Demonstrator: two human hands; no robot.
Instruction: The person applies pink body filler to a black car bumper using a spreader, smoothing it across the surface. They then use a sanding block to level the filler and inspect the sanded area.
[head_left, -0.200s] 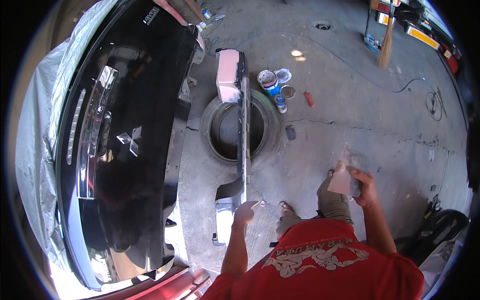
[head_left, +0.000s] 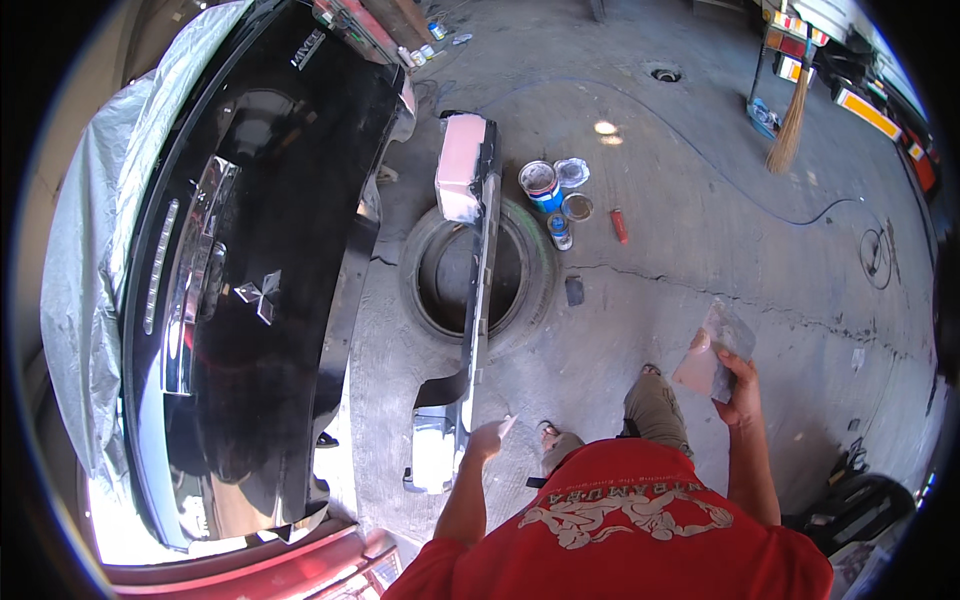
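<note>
floor: cracked grey concrete of a workshop, black car left of the tyre
tyre: flat on floor, long bumper strip laid across it
left hand: beside strip's near end, fingers pinched on a small pale blade
right hand: right of tyre, fingers curled around a pinkish-smeared board
cans: just beyond tyre

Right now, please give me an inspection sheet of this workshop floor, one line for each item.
Surface: grey cracked concrete floor, dusty.
Job's things: long dark car bumper with pink filler patch, lying across a black tyre.
Clutter: paint cans, small red object, straw broom.
Hands: left hand holds a thin pale tool beside the bumper; right hand holds a flat pinkish board.
Cables: thin blue cable over the floor.
Surroundings: black car, grey cover.
</note>
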